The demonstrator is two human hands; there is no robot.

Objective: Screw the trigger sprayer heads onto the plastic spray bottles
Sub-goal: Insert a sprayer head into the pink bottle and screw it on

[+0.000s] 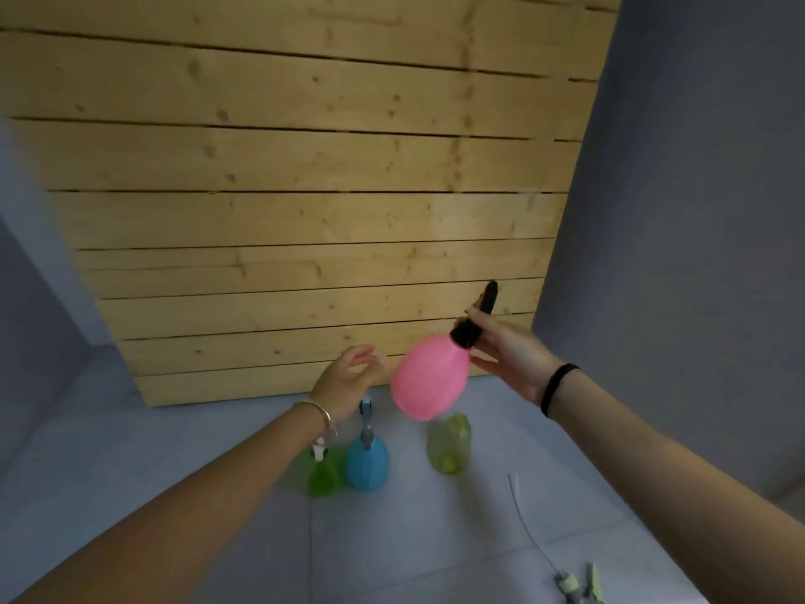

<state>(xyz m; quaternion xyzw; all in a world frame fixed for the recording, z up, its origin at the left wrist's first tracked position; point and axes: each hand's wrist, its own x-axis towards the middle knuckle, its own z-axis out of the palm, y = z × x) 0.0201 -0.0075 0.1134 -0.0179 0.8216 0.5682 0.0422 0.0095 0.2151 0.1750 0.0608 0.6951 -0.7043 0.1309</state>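
R hand (509,361) grips pink bottle (429,379) at its black sprayer head (477,318), maybe loosely (blurred); L hand (348,377) open, just beside.

Bare indoor corner, maybe storage room or simple work space; exact kind of place not clear.

Far side filled by a wall of raw wooden planks (305,167), pale, with knots and dark gaps between boards, looking unfinished. Plain grey walls (697,211) on right and left. Below, a grey tiled floor (435,538) with thin joints, used as work surface. No furniture in view. Standing on floor near the planks, coloured plastic spray bottles (367,464); near right, a loose sprayer head with white tube (570,586).
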